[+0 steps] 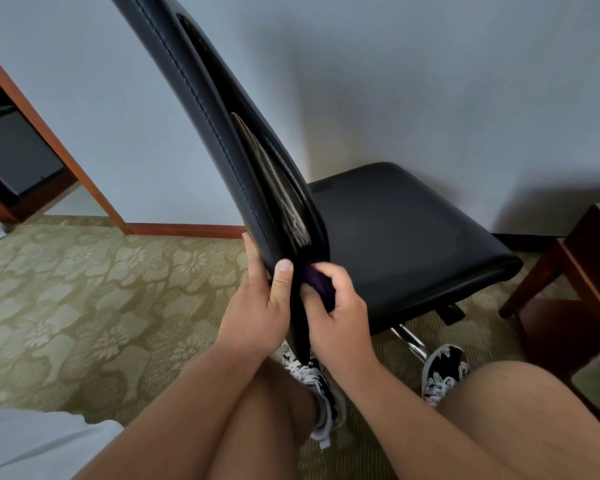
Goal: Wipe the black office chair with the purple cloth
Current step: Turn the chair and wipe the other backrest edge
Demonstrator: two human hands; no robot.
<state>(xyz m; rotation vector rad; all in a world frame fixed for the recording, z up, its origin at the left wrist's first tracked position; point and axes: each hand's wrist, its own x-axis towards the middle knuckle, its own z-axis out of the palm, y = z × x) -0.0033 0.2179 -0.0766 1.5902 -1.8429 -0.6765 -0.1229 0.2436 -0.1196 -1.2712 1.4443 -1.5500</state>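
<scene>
Pair of black canvas lace-up sneakers [444, 372] printed with white swirling flowers, white laces, white soles, lower centre; bare forearms [174, 403] and bare legs [520, 410] across the bottom; pale grey fabric garment [32, 441] at lower left.

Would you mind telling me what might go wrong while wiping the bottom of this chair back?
The black office chair sits on a chrome column and might swivel away; only the left hand steadies its back. The purple cloth is bunched inside the right hand, so bare skin may rub the chair instead.
</scene>
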